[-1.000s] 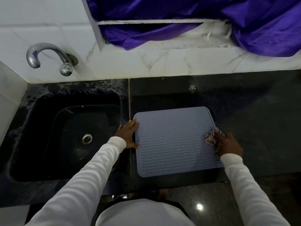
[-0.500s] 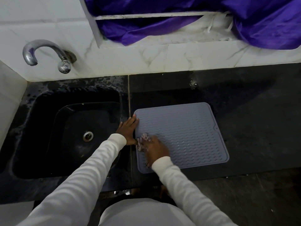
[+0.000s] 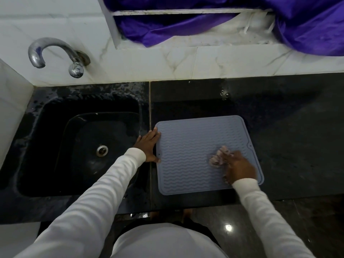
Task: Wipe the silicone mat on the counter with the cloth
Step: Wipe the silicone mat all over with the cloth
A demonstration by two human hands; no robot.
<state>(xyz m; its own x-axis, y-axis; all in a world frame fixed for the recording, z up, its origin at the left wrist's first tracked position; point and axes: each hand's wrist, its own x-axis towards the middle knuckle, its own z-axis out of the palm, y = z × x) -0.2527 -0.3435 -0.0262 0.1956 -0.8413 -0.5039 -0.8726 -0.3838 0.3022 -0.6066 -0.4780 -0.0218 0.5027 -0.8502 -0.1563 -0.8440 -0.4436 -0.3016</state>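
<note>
Your right hand point(image 3: 239, 169) grips the bunched cloth point(image 3: 217, 158) and presses it on the mat's near right part. Cloth: soft, light, likely damp; keep it wadded under your fingers so it won't unfold. Your left hand point(image 3: 149, 146) lies flat, fingers straight, pinning the mat's left edge. The mat point(image 3: 195, 146) sits on the dark counter point(image 3: 288, 127), just beside the sink point(image 3: 55, 146). Judged thin, floppy and ridged; it may creep on wet stone, so hold that edge down. The tap point(image 3: 55, 53) stands on the wall behind.
</note>
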